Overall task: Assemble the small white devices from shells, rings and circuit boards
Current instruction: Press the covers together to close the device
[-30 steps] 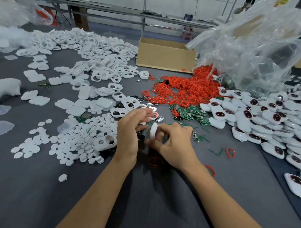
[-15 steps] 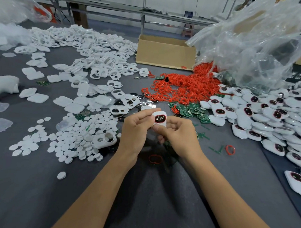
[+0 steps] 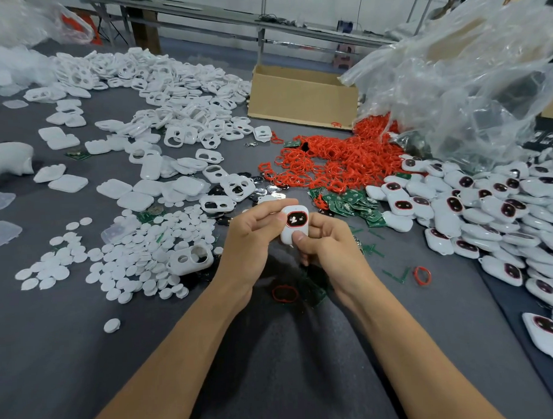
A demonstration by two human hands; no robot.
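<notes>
Grey work table (image 3: 86, 357), head view. Far left: wide pile of white shells (image 3: 158, 88). Near left of centre: scatter of white discs (image 3: 139, 255). Far centre: open cardboard box (image 3: 302, 101). Far right: crumpled clear plastic bag (image 3: 468, 77). Heap of red rings (image 3: 336, 160) lies just in front of the box, with green circuit boards (image 3: 350, 203) at its near edge. Right side: heap of assembled devices (image 3: 495, 214).

Both hands are together at centre, above the table. Left hand (image 3: 251, 241) pinches the white device (image 3: 294, 224) at its upper left edge. Right hand (image 3: 333, 248) grips the lower right, thumb pressed on the front face below the red-rimmed window. Device is upright, window toward the camera. One loose red ring (image 3: 285, 293) lies on the table between the wrists.
</notes>
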